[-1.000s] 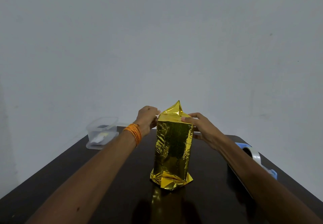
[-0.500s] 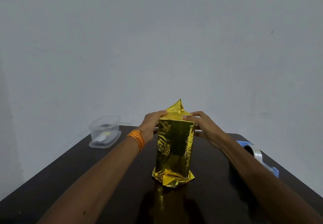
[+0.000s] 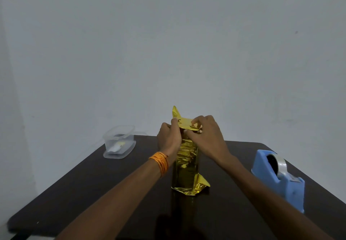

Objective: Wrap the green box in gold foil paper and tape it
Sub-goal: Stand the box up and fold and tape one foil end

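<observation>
Where a second ago both hands flanked the upright foil point, I now see the left hand (image 3: 168, 138) and right hand (image 3: 207, 136) pinching the foil flap (image 3: 184, 122), bending it down over the wrapped box (image 3: 185, 166) standing at the centre of the table (image 3: 93, 183); the tape dispenser (image 3: 277, 176) at right likely comes next.

foil (image 3: 185, 172) gold, crinkled | tape dispenser (image 3: 271, 178) blue | table (image 3: 93, 193) dark, maybe brown | wristband (image 3: 160, 162) orange

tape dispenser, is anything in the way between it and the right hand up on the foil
Nothing visible. The right hand pinches the foil flap atop the wrapped box; the blue tape dispenser stands on the table to its right, with only bare dark surface between them.
</observation>
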### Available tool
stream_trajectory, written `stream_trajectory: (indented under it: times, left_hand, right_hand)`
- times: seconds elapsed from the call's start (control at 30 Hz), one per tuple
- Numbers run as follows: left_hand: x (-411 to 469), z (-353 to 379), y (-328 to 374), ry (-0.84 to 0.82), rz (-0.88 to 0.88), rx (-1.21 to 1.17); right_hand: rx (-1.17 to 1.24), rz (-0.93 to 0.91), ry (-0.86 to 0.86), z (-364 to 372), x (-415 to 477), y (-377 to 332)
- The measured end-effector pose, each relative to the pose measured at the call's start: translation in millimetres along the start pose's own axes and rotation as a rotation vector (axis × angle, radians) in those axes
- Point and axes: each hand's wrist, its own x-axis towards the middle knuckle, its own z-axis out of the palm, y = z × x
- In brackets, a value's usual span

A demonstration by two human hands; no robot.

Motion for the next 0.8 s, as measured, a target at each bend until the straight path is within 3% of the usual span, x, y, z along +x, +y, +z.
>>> stream_trajectory:
  times: [0.17,0.3,0.4,0.53,0.6,0.7,0.8]
  left_hand:
    - [-14.7,-8.5,-1.9,-0.13,0.136,-0.018]
    - [-14.5,-13.0,5.2,-0.246,0.088,-0.055]
    - [-15.8,-15.4,5.6,-0.199,0.144,-0.086]
    - [-9.7,-26.7,-5.5,-0.023,0.325,-0.153]
    - [1.0,-35.5,-12.2,-0.099,0.388,-0.1]
    - [21.4,-41.3,-13.9,-0.34,0.442,0.089]
    - [35.9,-40.0,-7.2,-0.529,0.422,0.09]
  right_hand:
    - [-0.067,0.058,0.015,-4.8,3.6,4.6]
    - [-0.15,0.099,0.051,-7.6,-2.7,3.5]
    - [0.051,0.076,0.045,-11.2,-5.0,5.2]
    - [0.363,0.044,-0.109,-21.9,1.5,21.1]
    - [0.488,0.047,-0.19,-27.9,5.7,30.5]
    - [0.592,0.034,-0.299,-35.7,13.3,40.5]
    - [0.63,0.036,-0.37,-41.0,19.4,41.1]
